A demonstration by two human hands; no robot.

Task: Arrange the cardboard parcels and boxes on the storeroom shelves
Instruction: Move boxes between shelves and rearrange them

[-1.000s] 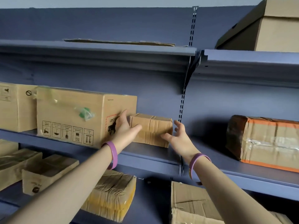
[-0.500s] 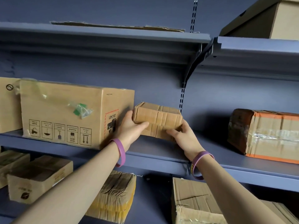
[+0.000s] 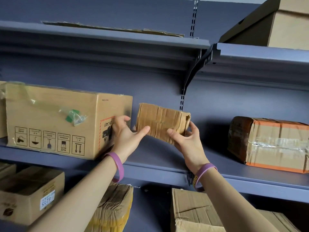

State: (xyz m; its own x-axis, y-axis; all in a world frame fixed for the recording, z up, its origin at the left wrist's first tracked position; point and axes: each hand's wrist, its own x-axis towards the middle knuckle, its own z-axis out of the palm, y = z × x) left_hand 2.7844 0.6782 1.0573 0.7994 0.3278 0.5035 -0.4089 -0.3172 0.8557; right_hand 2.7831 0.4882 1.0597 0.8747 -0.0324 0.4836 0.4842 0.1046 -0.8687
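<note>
A small, creased cardboard parcel [image 3: 161, 122] is lifted and tilted above the middle shelf [image 3: 158, 166], clear of its surface. My left hand [image 3: 127, 136] grips its lower left corner, thumb on the front face. My right hand [image 3: 185, 139] grips its lower right end, fingers wrapped behind. A large printed cardboard box [image 3: 55, 121] stands on the same shelf just left of the parcel. A taped parcel with orange edging [image 3: 270, 143] lies on the shelf at the right.
A flat cardboard sheet [image 3: 113, 28] lies on the upper shelf [image 3: 103, 37], and a lidded box [image 3: 284, 22] sits at top right. Several boxes [image 3: 28, 195] and a yellow-taped bundle [image 3: 112, 208] fill the lower shelf. A bracket [image 3: 192, 72] joins the upright.
Both hands closed on the small parcel, then lifted it off the shelf and tilted it so its broad face turns toward me. The view has shifted upward.
</note>
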